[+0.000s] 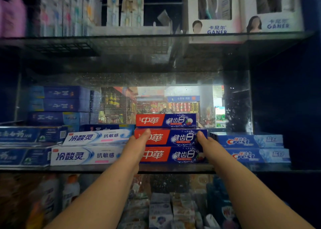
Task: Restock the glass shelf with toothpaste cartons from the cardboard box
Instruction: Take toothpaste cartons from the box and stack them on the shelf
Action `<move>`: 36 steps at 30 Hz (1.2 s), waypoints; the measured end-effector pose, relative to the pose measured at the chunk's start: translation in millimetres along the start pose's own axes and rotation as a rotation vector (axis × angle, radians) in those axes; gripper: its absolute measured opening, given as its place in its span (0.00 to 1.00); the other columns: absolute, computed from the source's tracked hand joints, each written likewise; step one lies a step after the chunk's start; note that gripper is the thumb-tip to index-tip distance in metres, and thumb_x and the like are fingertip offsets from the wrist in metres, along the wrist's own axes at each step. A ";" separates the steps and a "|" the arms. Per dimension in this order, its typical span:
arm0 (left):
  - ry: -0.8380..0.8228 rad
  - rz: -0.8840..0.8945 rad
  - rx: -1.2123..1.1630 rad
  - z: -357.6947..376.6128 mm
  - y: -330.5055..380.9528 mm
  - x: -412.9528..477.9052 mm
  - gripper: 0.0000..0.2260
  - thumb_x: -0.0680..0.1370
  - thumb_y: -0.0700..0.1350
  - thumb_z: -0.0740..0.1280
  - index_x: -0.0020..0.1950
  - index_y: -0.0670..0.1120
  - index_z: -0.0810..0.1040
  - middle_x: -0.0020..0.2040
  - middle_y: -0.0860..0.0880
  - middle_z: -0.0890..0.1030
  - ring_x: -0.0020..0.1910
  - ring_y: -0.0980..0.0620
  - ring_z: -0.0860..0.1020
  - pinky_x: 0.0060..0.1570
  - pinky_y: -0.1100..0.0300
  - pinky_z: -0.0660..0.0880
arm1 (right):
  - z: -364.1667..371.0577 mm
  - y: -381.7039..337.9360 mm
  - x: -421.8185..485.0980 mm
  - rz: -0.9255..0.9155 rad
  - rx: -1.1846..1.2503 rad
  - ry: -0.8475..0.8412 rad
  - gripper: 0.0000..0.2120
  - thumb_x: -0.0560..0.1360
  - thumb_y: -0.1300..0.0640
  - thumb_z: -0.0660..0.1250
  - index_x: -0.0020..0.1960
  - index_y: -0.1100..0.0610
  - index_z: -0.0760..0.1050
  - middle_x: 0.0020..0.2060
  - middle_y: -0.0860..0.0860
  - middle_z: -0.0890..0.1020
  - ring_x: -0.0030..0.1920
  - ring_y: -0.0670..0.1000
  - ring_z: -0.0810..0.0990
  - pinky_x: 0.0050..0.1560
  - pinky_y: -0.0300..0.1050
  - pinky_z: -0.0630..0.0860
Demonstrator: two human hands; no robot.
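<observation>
Head view: left hand (137,144), right hand (206,142); fingers (147,132) grip ends of one glossy rectangular carton (173,137).

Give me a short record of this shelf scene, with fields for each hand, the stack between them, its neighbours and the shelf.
left hand: grips left end of middle red carton
right hand: grips its right end
stack: three red cartons
left neighbour: two white cartons, stacked
right neighbour: two blue cartons, stacked
support: glass shelf
</observation>
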State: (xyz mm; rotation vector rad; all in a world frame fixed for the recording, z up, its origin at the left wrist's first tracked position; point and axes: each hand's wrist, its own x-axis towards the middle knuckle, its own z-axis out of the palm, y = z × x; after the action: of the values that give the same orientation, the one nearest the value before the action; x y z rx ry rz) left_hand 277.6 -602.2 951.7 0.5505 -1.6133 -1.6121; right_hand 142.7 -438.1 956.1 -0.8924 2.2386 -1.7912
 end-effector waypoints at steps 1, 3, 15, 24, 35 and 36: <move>-0.002 -0.023 -0.017 0.3 0.4 0.7 0.17 0.77 0.60 0.65 0.57 0.48 0.77 0.47 0.45 0.85 0.44 0.44 0.84 0.45 0.48 0.81 | -1.6 -0.2 2.6 0.047 0.075 -0.018 0.26 0.80 0.38 0.50 0.62 0.57 0.71 0.60 0.56 0.78 0.53 0.54 0.76 0.56 0.50 0.71; -0.003 -0.060 -0.055 0.1 1.2 1.1 0.16 0.77 0.60 0.64 0.51 0.48 0.78 0.43 0.45 0.85 0.43 0.44 0.84 0.47 0.48 0.80 | -4.3 2.9 8.6 0.098 0.187 -0.043 0.31 0.77 0.33 0.52 0.64 0.56 0.72 0.59 0.56 0.80 0.57 0.56 0.79 0.61 0.53 0.73; 0.002 -0.053 -0.105 3.3 -2.4 9.5 0.19 0.76 0.64 0.62 0.47 0.49 0.79 0.40 0.47 0.85 0.41 0.45 0.84 0.46 0.48 0.81 | 1.4 7.8 17.3 0.099 0.401 -0.025 0.36 0.70 0.25 0.53 0.61 0.53 0.75 0.51 0.55 0.84 0.50 0.58 0.84 0.55 0.60 0.79; 0.031 -0.051 -0.029 3.4 -8.5 13.8 0.27 0.75 0.65 0.62 0.64 0.48 0.72 0.51 0.44 0.84 0.44 0.43 0.84 0.39 0.49 0.82 | 2.8 3.6 8.7 0.069 0.310 0.007 0.23 0.79 0.35 0.49 0.55 0.54 0.69 0.39 0.49 0.77 0.39 0.49 0.77 0.33 0.43 0.72; 0.240 0.248 0.346 5.0 -8.1 -13.8 0.24 0.83 0.46 0.55 0.78 0.53 0.52 0.67 0.45 0.73 0.58 0.45 0.77 0.56 0.48 0.78 | 10.6 12.4 4.3 -0.138 0.026 0.161 0.22 0.82 0.48 0.55 0.73 0.54 0.60 0.50 0.53 0.75 0.38 0.47 0.76 0.30 0.41 0.71; 0.257 0.262 0.370 5.9 -6.4 -18.2 0.25 0.83 0.45 0.54 0.79 0.53 0.50 0.70 0.45 0.71 0.61 0.45 0.76 0.57 0.48 0.77 | 10.8 12.0 2.9 -0.141 0.027 0.165 0.22 0.82 0.48 0.55 0.73 0.54 0.60 0.51 0.53 0.76 0.39 0.48 0.77 0.30 0.41 0.72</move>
State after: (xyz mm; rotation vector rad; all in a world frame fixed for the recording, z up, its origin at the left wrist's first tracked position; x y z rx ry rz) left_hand 282.8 -585.2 942.2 0.6739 -1.7124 -1.0129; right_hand 141.0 -447.4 942.6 -0.9522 2.2939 -2.0209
